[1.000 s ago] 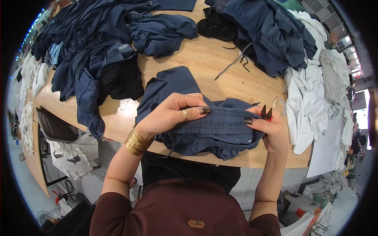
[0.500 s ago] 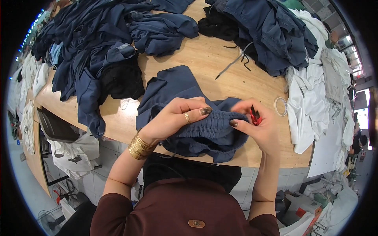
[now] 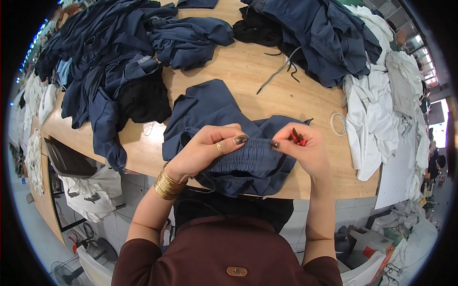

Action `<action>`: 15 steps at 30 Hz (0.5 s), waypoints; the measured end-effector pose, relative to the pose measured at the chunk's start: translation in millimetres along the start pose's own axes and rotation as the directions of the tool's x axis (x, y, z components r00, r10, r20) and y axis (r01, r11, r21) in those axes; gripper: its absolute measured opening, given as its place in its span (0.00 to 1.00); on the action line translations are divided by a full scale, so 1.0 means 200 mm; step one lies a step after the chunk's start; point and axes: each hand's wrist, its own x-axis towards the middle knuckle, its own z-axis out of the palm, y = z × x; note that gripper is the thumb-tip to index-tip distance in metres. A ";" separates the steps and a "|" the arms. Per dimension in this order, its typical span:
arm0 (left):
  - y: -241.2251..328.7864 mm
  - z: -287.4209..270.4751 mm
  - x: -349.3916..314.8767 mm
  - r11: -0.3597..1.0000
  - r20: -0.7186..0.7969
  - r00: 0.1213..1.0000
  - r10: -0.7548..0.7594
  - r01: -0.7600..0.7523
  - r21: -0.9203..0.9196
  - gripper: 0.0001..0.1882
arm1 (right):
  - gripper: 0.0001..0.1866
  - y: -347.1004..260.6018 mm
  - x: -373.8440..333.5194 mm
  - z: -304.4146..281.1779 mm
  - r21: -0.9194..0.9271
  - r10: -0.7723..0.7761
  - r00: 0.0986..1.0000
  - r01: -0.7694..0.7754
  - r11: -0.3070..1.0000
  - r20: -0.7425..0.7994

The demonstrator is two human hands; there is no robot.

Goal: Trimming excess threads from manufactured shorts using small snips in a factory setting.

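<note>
In the head view, the left hand (image 3: 202, 148) pinches the gathered waistband (image 3: 253, 153) of a navy garment (image 3: 210, 102) at the near edge of the tabletop (image 3: 315, 105). The right hand (image 3: 306, 150), red-and-black snips (image 3: 299, 138) among its fingers, pinches farther along; it has drawn nearer the left, so less elastic seems spread between them.
</note>
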 end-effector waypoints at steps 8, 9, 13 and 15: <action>-0.02 0.01 -0.01 0.993 -0.067 0.997 -0.044 0.037 -0.110 0.10 | 0.07 -0.08 -0.03 0.03 -0.383 -0.132 0.971 0.047 0.922 -0.198; -0.02 0.02 -0.01 0.993 -0.060 0.997 -0.044 0.038 -0.109 0.10 | 0.10 -0.10 -0.03 0.05 -0.398 -0.091 0.991 0.045 0.916 -0.096; -0.03 0.03 0.00 0.979 -0.074 0.995 -0.074 0.058 -0.195 0.10 | 0.08 0.05 -0.03 0.05 -0.699 -0.502 0.828 0.205 0.685 -0.249; -0.04 0.03 0.00 0.980 -0.056 0.997 -0.061 0.050 -0.194 0.10 | 0.06 0.07 -0.02 0.03 -0.586 -0.445 0.783 0.130 0.800 -0.434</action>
